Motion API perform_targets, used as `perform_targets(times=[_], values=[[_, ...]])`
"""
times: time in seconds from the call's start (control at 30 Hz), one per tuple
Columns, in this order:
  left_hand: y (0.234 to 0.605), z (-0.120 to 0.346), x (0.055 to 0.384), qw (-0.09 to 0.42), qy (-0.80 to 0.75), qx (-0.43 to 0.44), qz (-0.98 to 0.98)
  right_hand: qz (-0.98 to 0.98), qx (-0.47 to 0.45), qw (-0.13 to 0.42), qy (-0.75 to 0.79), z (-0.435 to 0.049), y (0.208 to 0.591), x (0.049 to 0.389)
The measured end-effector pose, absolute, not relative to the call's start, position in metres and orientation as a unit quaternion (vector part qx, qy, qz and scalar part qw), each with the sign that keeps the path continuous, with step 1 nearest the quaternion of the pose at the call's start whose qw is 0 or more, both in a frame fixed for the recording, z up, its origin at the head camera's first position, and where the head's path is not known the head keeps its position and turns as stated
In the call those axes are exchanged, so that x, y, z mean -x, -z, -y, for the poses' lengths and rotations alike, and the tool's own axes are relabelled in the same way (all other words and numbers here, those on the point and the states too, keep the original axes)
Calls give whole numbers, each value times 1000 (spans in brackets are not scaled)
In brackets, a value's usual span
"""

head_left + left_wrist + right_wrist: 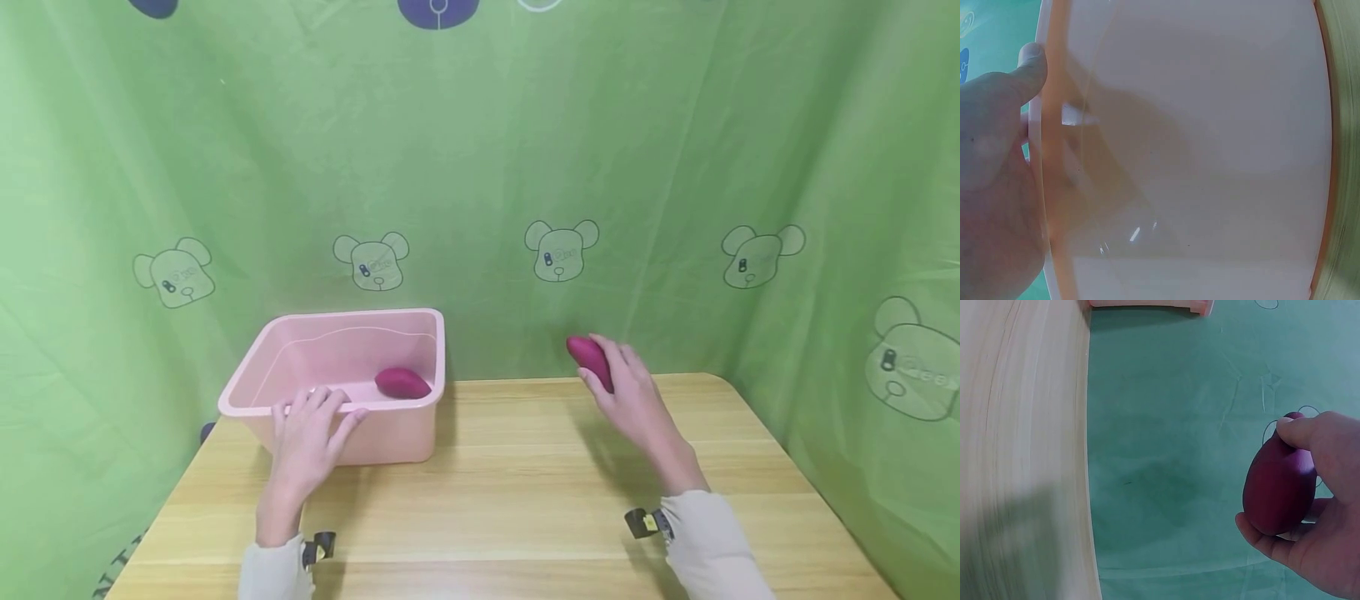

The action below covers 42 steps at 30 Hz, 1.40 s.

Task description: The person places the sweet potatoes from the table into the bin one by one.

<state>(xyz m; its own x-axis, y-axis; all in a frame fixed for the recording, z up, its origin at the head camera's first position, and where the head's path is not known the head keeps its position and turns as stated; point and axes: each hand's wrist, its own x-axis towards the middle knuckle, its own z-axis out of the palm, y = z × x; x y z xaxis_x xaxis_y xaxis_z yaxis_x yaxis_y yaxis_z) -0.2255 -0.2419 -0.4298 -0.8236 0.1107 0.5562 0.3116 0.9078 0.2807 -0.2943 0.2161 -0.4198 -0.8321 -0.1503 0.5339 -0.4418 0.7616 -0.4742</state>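
Note:
A pink plastic bin stands at the left of the table. My left hand grips its near rim, fingers hooked over into the bin and thumb along the rim; the thumb shows at the rim in the left wrist view. Inside the bin, near its right side, lies a smooth magenta sweet-potato-shaped object. On the right, my right hand holds a second magenta sweet-potato-shaped object between thumb and fingers, raised above the table's far part. Its narrow tip is by the thumb in the right wrist view.
The wooden table has its far edge up against a green curtain printed with bear heads. The curtain hangs on the left and right too. Each wrist wears a small black camera, such as the right one.

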Motion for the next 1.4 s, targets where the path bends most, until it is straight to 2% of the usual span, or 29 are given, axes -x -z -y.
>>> perform_targets(times=[1.4], values=[[430,243,227,280,185,116,935,891,-191,272,-309,-191,386,276]])
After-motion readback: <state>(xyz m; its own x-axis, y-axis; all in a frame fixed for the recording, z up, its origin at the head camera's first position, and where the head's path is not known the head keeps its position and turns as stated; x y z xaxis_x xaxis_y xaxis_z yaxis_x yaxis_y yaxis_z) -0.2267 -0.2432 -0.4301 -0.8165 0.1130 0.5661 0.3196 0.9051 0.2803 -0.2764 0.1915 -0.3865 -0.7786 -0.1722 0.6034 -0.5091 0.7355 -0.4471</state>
